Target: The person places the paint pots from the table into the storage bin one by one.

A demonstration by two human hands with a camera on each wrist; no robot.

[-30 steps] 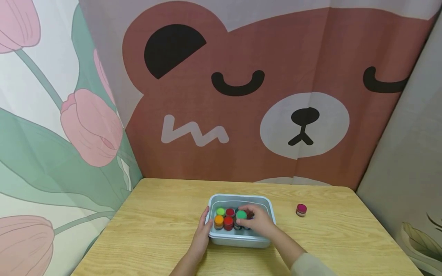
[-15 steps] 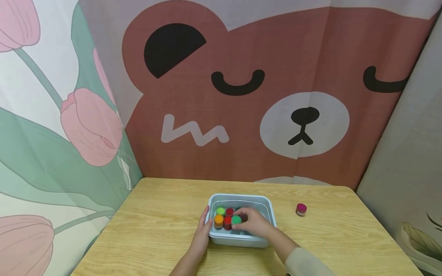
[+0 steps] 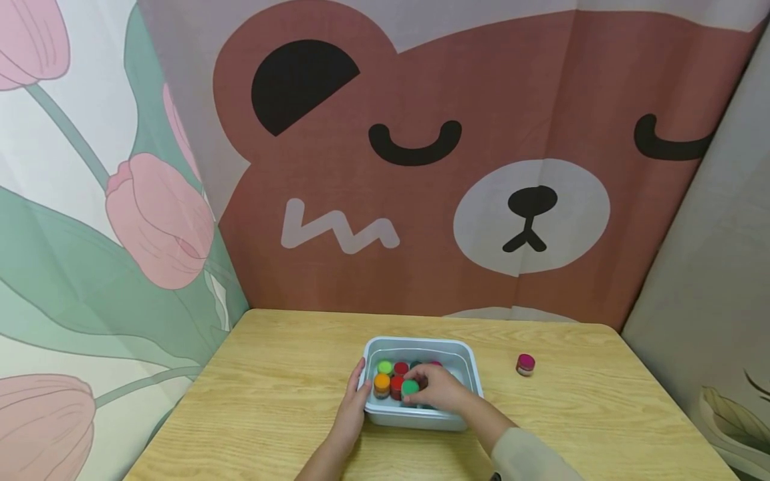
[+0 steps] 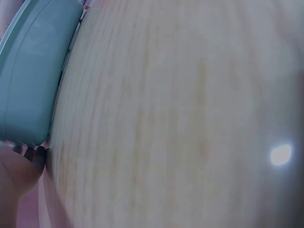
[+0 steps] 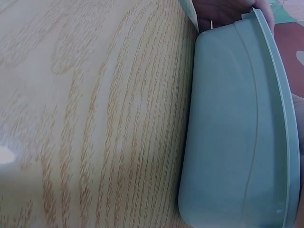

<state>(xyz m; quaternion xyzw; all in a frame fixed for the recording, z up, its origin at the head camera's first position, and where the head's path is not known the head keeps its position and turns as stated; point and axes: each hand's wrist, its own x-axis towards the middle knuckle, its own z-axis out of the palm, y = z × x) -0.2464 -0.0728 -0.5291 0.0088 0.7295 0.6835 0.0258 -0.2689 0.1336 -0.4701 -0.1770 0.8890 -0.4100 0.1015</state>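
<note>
A light blue-grey plastic bin (image 3: 415,419) stands on the table, holding several small round jars with coloured lids. My left hand (image 3: 351,407) grips its left side, thumb at the rim; the right wrist view also shows that left hand (image 5: 228,12) at the bin's far end. Reaching inside, my right hand (image 3: 442,389) pinches a green-lidded jar (image 3: 410,388) beside a red-lidded jar (image 3: 397,386). An orange-lidded jar (image 3: 381,384) sits at the front left, with a lime-lidded jar (image 3: 385,367) and a dark red-lidded jar (image 3: 400,368) behind. My right hand hides some jars.
One magenta-lidded jar (image 3: 525,365) stands on the wooden table (image 3: 271,387), right of the bin. A bear-print cloth (image 3: 409,207) hangs behind the table's back edge, and a tulip-print cloth (image 3: 90,267) hangs at the left.
My right hand has moved slightly left and down with the green-lidded jar, bringing it beside the red-lidded one in the front row. My left hand stays on the bin.
</note>
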